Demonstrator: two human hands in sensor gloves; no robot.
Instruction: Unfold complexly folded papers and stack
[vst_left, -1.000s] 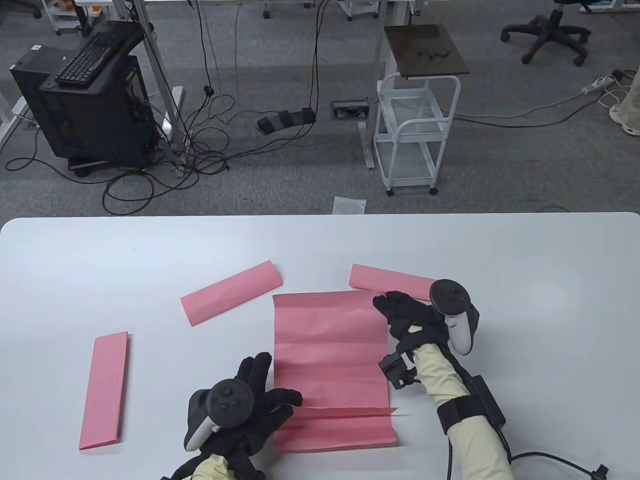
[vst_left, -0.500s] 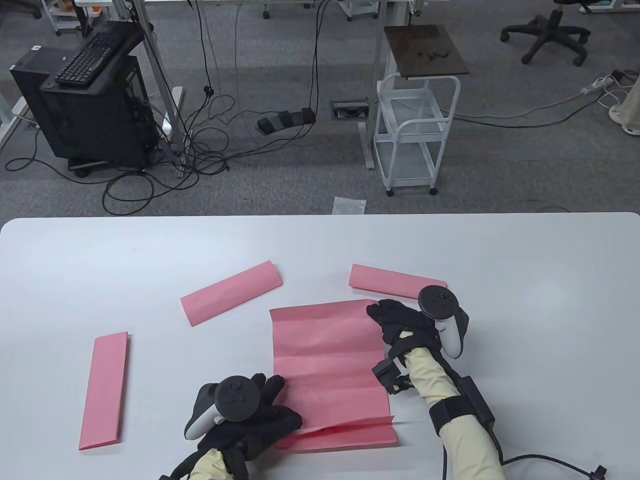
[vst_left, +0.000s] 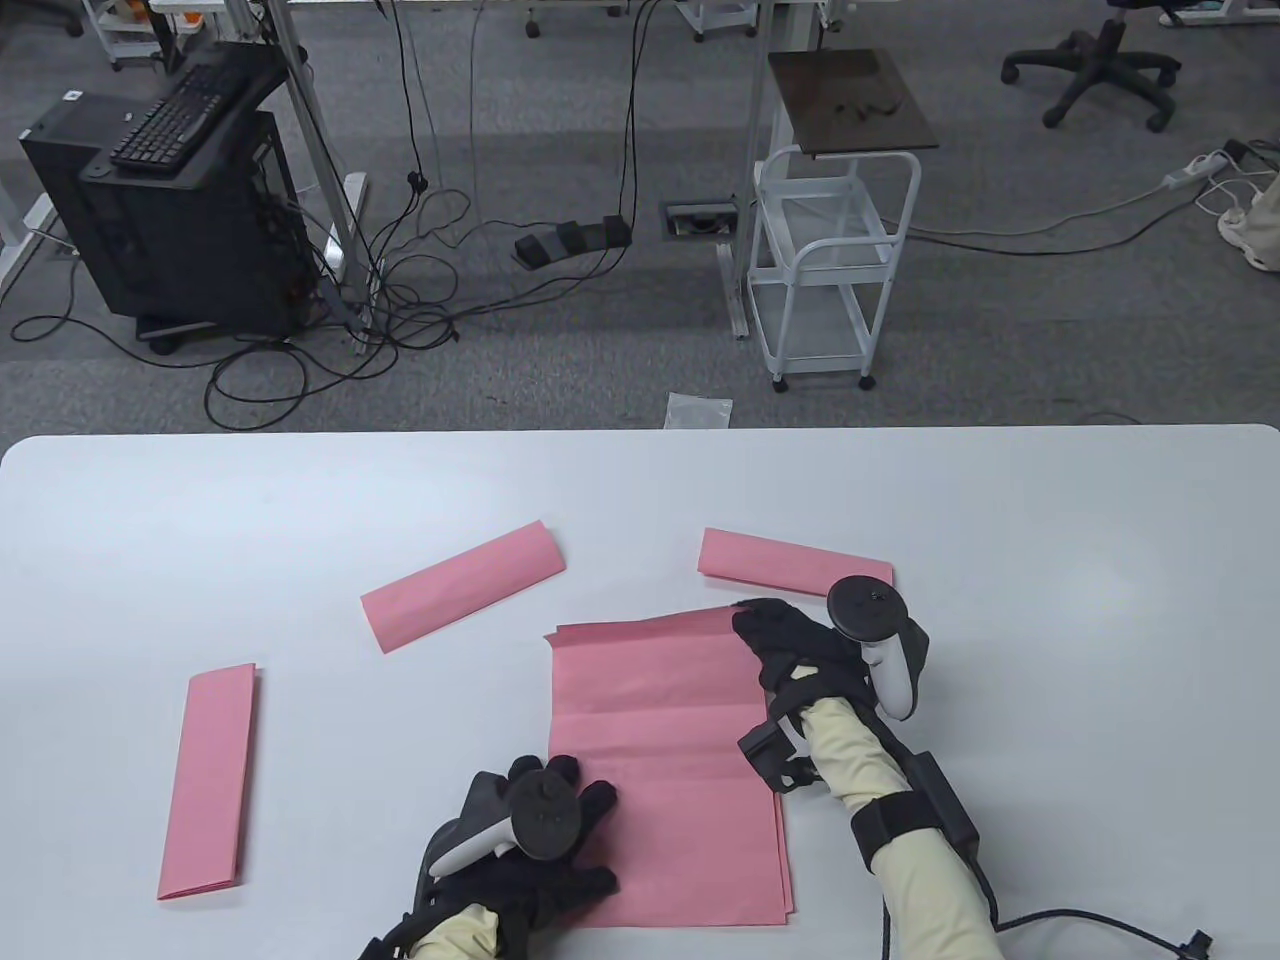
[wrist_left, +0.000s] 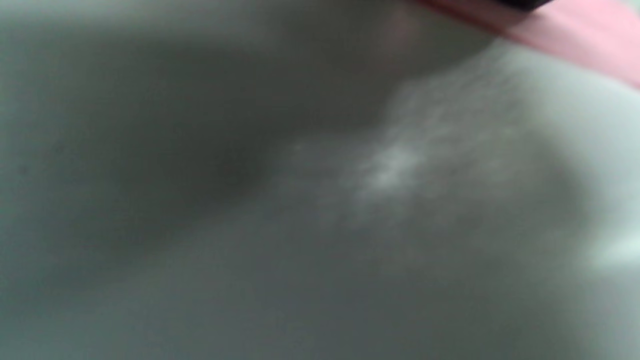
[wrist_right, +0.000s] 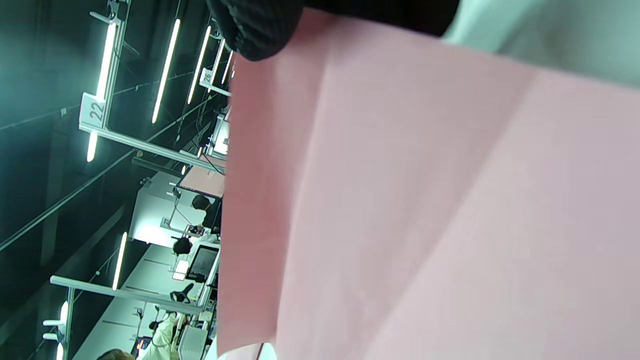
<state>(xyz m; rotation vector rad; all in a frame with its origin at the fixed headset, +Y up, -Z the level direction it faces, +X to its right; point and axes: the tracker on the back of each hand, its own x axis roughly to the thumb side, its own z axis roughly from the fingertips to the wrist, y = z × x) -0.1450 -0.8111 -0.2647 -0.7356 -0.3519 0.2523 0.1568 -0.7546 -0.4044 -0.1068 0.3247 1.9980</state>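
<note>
A large pink sheet, creased and opened out, lies at the table's near middle. My left hand rests on its near left part with fingers spread. My right hand pinches the sheet's far right corner, and the far edge looks slightly raised. In the right wrist view the sheet fills the frame under a black fingertip. The left wrist view is blurred, with a strip of pink paper at the top right. Three folded pink papers lie around: one at the far middle, one at the far right, one at the left.
The white table has bare surface on the right and along the far side. Its far edge runs across the middle of the table view, with floor, a white cart and cables beyond.
The sheet's near flap has opened out and now lies flat. My left hand moved right and onto the sheet. My right hand drew the far right corner slightly nearer.
</note>
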